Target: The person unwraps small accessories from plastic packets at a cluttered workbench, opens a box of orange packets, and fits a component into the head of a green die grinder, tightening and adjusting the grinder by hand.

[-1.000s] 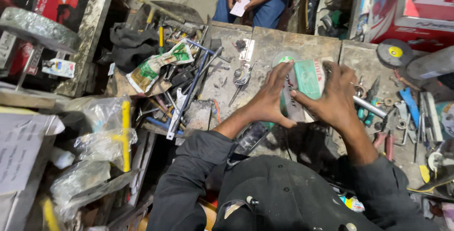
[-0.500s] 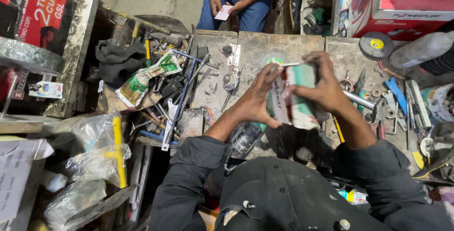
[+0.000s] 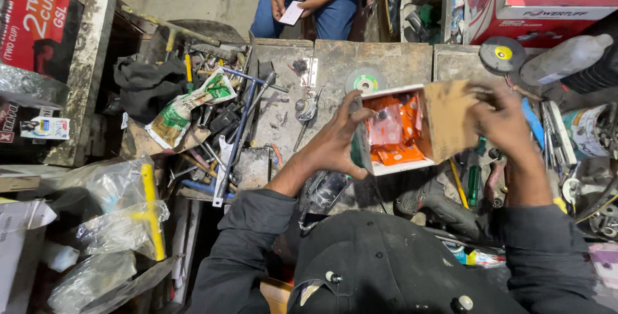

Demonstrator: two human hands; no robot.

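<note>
An open box (image 3: pixel 394 130) of orange packets (image 3: pixel 393 124) is held above a cluttered desk (image 3: pixel 335 63). The left hand (image 3: pixel 341 137) grips the box's left side, fingers closed on it. The right hand (image 3: pixel 505 118) pinches the brown flap (image 3: pixel 449 118), folded open to the right. A grinding disc (image 3: pixel 365 82) lies just behind. Beyond the desk, another person holds a card (image 3: pixel 291 13).
</note>
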